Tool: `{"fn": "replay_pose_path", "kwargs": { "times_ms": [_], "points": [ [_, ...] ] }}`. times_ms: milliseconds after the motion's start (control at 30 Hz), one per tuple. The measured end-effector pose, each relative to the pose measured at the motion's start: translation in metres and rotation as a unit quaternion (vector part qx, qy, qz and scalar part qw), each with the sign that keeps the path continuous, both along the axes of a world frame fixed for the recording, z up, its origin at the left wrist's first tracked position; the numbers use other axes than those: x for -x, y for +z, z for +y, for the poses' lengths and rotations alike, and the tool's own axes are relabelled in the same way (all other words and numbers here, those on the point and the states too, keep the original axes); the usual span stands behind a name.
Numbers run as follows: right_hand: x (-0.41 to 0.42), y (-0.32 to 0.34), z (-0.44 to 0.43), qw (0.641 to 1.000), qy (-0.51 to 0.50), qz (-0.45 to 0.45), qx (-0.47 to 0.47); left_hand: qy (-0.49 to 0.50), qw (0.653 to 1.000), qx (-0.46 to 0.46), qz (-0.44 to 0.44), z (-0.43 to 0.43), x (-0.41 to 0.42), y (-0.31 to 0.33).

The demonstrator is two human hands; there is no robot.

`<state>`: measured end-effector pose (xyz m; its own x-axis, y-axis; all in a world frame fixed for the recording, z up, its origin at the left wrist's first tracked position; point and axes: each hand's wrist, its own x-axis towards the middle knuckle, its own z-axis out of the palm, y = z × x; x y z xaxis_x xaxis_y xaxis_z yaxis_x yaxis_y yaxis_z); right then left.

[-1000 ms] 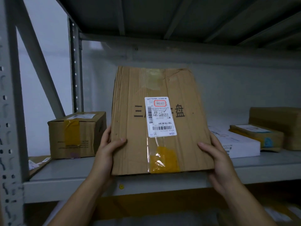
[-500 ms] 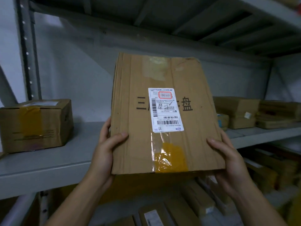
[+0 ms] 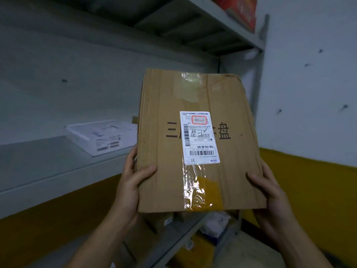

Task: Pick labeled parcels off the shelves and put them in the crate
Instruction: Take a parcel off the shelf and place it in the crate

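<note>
"What's inside it?"

"Can't tell. The flat cardboard parcel (image 3: 166, 182) is taped closed, with clear tape over a yellow patch (image 3: 209, 190) at its lower edge. It is held upright in the air, in front of the grey shelf (image 3: 48, 171)."

"And the writing?"

"A white shipping label (image 3: 199, 137) with barcodes and the number 730-176-00-301. There's a red-framed scrawl at the top I can't read. Printed characters 三 and 盘 flank it."

"The hands?"

"Apart, one at each lower corner — the left hand (image 3: 131, 184) and the right hand (image 3: 270, 192) both clamp the parcel, thumbs on the front, fingers behind. A white box (image 3: 100, 136) lies on the shelf, left of the parcel."
</note>
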<state>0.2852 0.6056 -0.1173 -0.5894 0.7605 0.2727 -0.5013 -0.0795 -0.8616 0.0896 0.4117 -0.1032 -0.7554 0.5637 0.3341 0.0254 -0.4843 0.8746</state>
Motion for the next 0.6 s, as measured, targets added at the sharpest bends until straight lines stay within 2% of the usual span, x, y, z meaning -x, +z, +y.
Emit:
{"fn": "replay_pose_path", "kwargs": {
  "times_ms": [333,600],
  "points": [
    [-0.125,-0.064,0.127,0.991,-0.099,-0.073,0.061,-0.120,0.990,0.061,-0.044,0.186,-0.084,-0.064],
    [-0.209,-0.132,0.210,0.966,-0.190,-0.132,0.119,-0.216,0.963,0.140,-0.079,0.316,-0.149,-0.122]
  ]
}}
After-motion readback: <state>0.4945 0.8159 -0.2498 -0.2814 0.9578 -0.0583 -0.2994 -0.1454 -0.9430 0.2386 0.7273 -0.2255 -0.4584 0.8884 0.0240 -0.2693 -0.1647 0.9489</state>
